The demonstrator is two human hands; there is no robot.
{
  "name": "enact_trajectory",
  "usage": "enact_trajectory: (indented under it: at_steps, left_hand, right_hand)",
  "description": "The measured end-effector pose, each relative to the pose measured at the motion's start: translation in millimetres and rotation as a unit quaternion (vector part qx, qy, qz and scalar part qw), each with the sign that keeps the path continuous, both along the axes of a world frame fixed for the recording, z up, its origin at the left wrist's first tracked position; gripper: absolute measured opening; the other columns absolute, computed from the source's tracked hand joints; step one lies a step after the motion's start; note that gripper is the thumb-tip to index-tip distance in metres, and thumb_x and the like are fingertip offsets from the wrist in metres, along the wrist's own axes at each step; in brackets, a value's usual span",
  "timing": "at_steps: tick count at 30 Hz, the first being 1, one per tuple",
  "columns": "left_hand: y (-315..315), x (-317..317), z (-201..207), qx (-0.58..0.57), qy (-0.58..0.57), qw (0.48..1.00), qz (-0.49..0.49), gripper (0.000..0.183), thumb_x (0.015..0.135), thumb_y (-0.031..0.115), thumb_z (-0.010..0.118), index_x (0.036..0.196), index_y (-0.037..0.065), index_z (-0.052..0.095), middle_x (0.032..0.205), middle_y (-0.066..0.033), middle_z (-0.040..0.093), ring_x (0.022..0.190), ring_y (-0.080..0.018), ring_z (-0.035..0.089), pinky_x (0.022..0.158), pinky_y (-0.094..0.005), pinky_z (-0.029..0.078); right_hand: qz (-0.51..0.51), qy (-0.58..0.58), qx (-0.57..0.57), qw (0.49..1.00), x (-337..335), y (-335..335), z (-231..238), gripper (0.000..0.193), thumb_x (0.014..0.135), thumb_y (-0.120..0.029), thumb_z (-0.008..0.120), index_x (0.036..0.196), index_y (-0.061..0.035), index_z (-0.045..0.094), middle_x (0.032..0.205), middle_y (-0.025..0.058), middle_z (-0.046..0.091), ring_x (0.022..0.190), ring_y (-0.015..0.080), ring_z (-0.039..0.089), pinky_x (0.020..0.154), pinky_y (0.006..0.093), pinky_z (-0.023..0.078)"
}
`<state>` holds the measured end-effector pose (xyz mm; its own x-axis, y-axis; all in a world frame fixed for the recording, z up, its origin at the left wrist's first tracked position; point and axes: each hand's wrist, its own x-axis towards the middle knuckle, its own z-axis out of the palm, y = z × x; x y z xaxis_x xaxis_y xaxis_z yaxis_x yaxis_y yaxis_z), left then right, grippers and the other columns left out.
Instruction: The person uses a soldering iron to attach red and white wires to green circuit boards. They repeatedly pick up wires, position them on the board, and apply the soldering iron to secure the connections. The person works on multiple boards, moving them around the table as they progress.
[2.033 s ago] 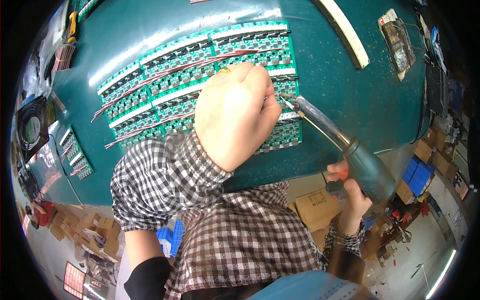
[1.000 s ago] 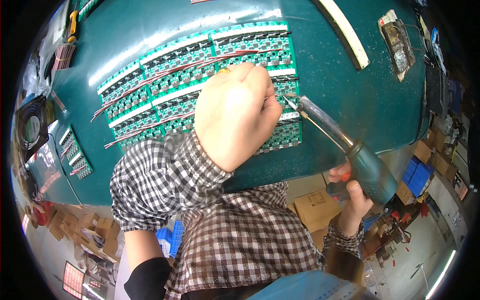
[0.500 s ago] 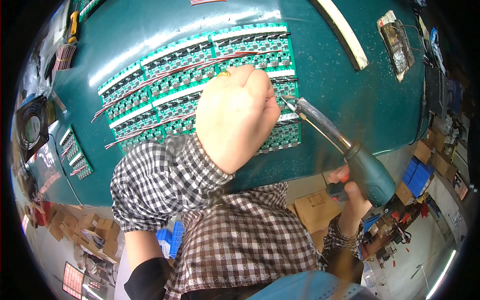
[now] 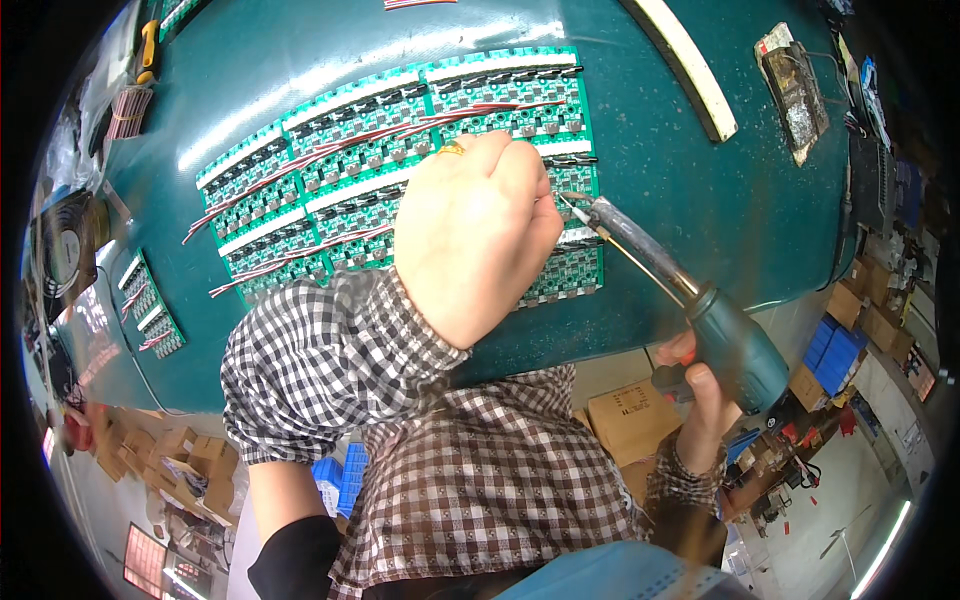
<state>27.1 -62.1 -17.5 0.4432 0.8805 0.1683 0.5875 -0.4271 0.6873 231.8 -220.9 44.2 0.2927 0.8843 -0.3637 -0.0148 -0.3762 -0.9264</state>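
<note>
My left hand (image 4: 480,235) is closed above the right part of a panel of green circuit boards (image 4: 350,160). Its fingertips are tucked under, so what they pinch is hidden. In my right hand (image 4: 708,400) is a soldering iron with a thick dark green handle (image 4: 740,350) and a red trigger. A thin solder feed tube (image 4: 645,255) runs along its metal barrel. The iron's tip points left and meets the boards beside my left fingertips. Red, white and black wires (image 4: 370,136) lie in rows across the boards, among white strips and small black parts.
On the green table mat lie a small separate board piece (image 4: 152,305) at left and a wire bundle (image 4: 128,113) below a yellow-handled tool (image 4: 149,48). A fan (image 4: 68,250) stands at the left edge. A long pale bar (image 4: 685,70) and a worn block (image 4: 793,90) lie far right.
My left hand has shifted very slightly to the right. The iron's tip stays at nearly the same spot on the boards.
</note>
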Motion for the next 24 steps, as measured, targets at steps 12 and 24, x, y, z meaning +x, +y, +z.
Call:
enact_trajectory:
  at_steps: [12,24]
  left_hand:
    - [-2.3,1.4,-4.8,0.026,0.014,1.000,0.008,0.017,0.064,0.000,0.066,0.071,0.005,0.052,0.068,-0.0070,0.053,0.062,-0.0249,0.052,0.057,-0.0349,0.042]
    - [-5.3,2.4,-7.7,0.038,0.011,0.999,0.025,0.018,0.064,0.001,0.068,0.073,0.007,0.053,0.070,-0.0063,0.053,0.065,-0.0248,0.053,0.058,-0.0352,0.042]
  right_hand:
    - [0.011,-0.019,0.006,1.000,3.0,-6.5,-3.2,0.032,0.077,-0.015,0.073,0.097,0.0058,0.062,0.086,0.0145,0.064,0.079,0.0242,0.063,0.072,0.0366,0.052]
    - [0.004,-0.029,-0.039,0.999,2.1,-6.5,1.4,0.034,0.077,-0.019,0.074,0.098,0.0050,0.062,0.086,0.0136,0.065,0.073,0.0182,0.060,0.063,0.0288,0.049]
